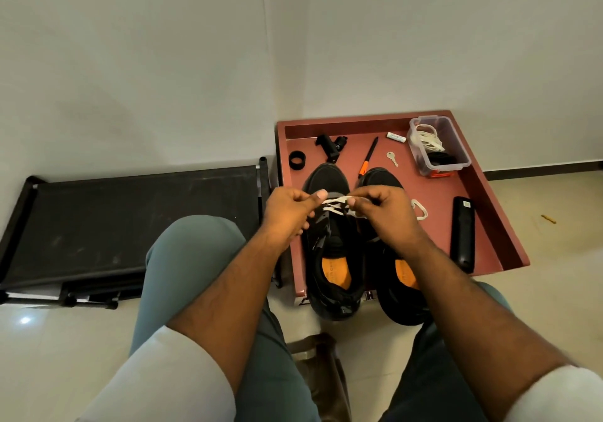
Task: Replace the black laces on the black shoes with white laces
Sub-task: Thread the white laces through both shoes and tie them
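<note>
A black folding cot [137, 222] lies on the floor at the left, against the wall. Beside it on the right sits a reddish-brown tray [489, 199], the surface that carries everything else. Two black shoes stand side by side in the tray, toes toward the wall, heels hanging over its near edge: the left shoe [329, 258] and the right shoe [388, 180] (both show orange insoles). Above the left shoe, the left hand [287, 212] and the right hand [388, 209] meet, each with its fingers pinched on the white lace [336, 200], which already crosses the shoe's front eyelets; a loop of it lies on the tray just right of the right hand. A black remote-like bar [462, 234] rests near the tray's right wall. At the far right corner stands a clear plastic box [456, 147] holding white cord and something black. Smaller things lie along the far side: a black clamp [329, 147], a black ring [297, 160], an orange-and-black pen [368, 157], a key [392, 158] and a small white tube [396, 137].
</note>
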Available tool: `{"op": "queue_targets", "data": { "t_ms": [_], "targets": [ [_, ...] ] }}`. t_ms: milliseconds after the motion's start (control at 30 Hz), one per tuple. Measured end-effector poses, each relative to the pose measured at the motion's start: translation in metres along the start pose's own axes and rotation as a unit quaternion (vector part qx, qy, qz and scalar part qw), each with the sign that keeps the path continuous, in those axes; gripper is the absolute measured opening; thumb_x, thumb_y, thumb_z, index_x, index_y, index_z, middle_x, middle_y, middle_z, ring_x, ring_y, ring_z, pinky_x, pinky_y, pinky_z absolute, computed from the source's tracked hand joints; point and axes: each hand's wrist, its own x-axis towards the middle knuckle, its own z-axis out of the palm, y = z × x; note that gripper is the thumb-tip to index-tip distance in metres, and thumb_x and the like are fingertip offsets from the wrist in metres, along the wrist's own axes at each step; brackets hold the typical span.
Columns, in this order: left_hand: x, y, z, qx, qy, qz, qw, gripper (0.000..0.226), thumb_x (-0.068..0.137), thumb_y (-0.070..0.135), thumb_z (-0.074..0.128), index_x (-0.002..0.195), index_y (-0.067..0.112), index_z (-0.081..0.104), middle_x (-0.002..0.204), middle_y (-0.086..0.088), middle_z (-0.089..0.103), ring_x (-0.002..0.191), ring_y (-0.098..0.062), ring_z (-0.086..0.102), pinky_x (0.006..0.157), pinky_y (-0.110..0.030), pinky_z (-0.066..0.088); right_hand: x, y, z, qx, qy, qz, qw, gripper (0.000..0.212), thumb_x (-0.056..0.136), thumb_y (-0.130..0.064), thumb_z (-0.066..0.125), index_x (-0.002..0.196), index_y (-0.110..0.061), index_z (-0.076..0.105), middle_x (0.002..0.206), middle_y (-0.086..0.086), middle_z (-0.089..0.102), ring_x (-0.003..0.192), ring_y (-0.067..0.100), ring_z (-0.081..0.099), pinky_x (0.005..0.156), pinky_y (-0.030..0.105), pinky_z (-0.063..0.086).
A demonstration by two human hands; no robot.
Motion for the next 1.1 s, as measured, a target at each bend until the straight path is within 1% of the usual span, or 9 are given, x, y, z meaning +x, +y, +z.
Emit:
{"op": "queue_targets", "data": {
  "t_ms": [100, 200, 367, 467, 567, 733, 833, 1000, 1100],
  "targets": [
    [-0.004, -0.01, 0.012, 0.086, -0.008, 0.027, 0.996, 0.027, 0.077, 0.032, 0.08, 0.088, 0.011, 0.068, 0.07, 0.003, 0.062, 0.057, -0.008, 0.056, 0.054, -0.024, 0.047, 0.002, 0.01, 0.004, 0.017, 0.035, 0.052, 0.998, 0.011, 0.086, -0.008, 0.064, 0.085, -0.012, 0.074, 0.071, -0.004, 0.069, 0.065, 0.002, 0.061, 0.062, 0.02, 0.046],
    [-0.006, -0.014, 0.021, 0.122, -0.01, 0.024, 0.992, 0.028, 0.071, 0.024, 0.085, 0.09, 0.013, 0.066, 0.075, 0.005, 0.06, 0.066, -0.009, 0.057, 0.058, -0.022, 0.045, -0.001, 0.015, 0.014, 0.012, -0.005, 0.071, 0.997, 0.005, 0.083, -0.011, 0.071, 0.081, -0.011, 0.076, 0.071, -0.007, 0.071, 0.066, 0.002, 0.064, 0.064, 0.021, 0.048],
    [0.002, -0.013, 0.012, 0.098, -0.008, -0.017, 0.995, 0.001, 0.078, 0.005, 0.074, 0.079, 0.006, 0.074, 0.076, -0.017, 0.071, 0.059, -0.018, 0.059, 0.063, -0.036, 0.055, -0.001, 0.024, 0.03, -0.001, 0.007, 0.081, 0.997, 0.007, 0.083, -0.013, 0.071, 0.084, -0.013, 0.078, 0.08, -0.001, 0.074, 0.081, 0.013, 0.07, 0.075, 0.028, 0.055],
    [0.003, -0.008, 0.004, 0.045, -0.028, -0.071, 0.996, 0.013, 0.084, -0.006, 0.064, 0.091, 0.002, 0.071, 0.081, -0.018, 0.065, 0.058, -0.019, 0.053, 0.053, -0.028, 0.044, -0.001, 0.026, 0.04, -0.009, 0.033, 0.078, 0.996, 0.008, 0.082, -0.012, 0.07, 0.082, -0.015, 0.078, 0.076, -0.005, 0.073, 0.078, 0.009, 0.069, 0.073, 0.026, 0.053],
    [0.006, -0.007, -0.002, 0.015, -0.035, -0.107, 0.994, 0.021, 0.087, -0.011, 0.056, 0.094, 0.004, 0.07, 0.087, -0.015, 0.064, 0.072, -0.021, 0.054, 0.054, -0.027, 0.04, -0.003, 0.025, 0.047, -0.009, 0.048, 0.075, 0.996, 0.009, 0.082, -0.012, 0.069, 0.082, -0.016, 0.078, 0.073, -0.009, 0.071, 0.076, 0.007, 0.067, 0.072, 0.023, 0.051],
    [0.012, -0.011, -0.003, -0.014, -0.036, -0.134, 0.99, 0.026, 0.088, -0.013, 0.052, 0.097, 0.003, 0.07, 0.091, -0.017, 0.067, 0.081, -0.025, 0.058, 0.079, -0.043, 0.054, -0.006, 0.026, 0.059, 0.003, 0.077, 0.085, 0.993, 0.008, 0.082, -0.016, 0.07, 0.08, -0.018, 0.078, 0.074, -0.008, 0.072, 0.077, 0.009, 0.067, 0.075, 0.028, 0.054],
    [0.013, -0.012, -0.004, -0.018, -0.037, -0.142, 0.989, 0.028, 0.088, -0.013, 0.051, 0.102, 0.003, 0.07, 0.097, -0.02, 0.069, 0.083, -0.026, 0.057, 0.092, -0.05, 0.051, -0.006, 0.027, 0.063, 0.011, 0.094, 0.095, 0.991, 0.008, 0.083, -0.018, 0.07, 0.082, -0.017, 0.078, 0.074, -0.008, 0.072, 0.076, 0.007, 0.067, 0.075, 0.028, 0.054],
    [0.015, -0.013, -0.005, -0.028, -0.038, -0.135, 0.99, 0.033, 0.088, -0.013, 0.053, 0.111, 0.006, 0.067, 0.09, -0.012, 0.066, 0.084, -0.026, 0.055, 0.08, -0.041, 0.049, -0.007, 0.024, 0.069, -0.011, 0.12, 0.107, 0.987, 0.011, 0.085, -0.021, 0.068, 0.087, -0.016, 0.078, 0.076, -0.006, 0.072, 0.076, 0.006, 0.065, 0.07, 0.021, 0.051],
    [0.015, -0.013, -0.005, -0.038, -0.033, -0.13, 0.99, 0.036, 0.087, -0.014, 0.055, 0.108, 0.013, 0.064, 0.095, -0.01, 0.064, 0.087, -0.027, 0.061, 0.085, -0.047, 0.053, -0.007, 0.022, 0.071, -0.039, 0.135, 0.108, 0.984, 0.012, 0.086, -0.022, 0.067, 0.088, -0.016, 0.078, 0.073, -0.008, 0.068, 0.073, 0.004, 0.062, 0.061, 0.012, 0.042]
  ]
}}
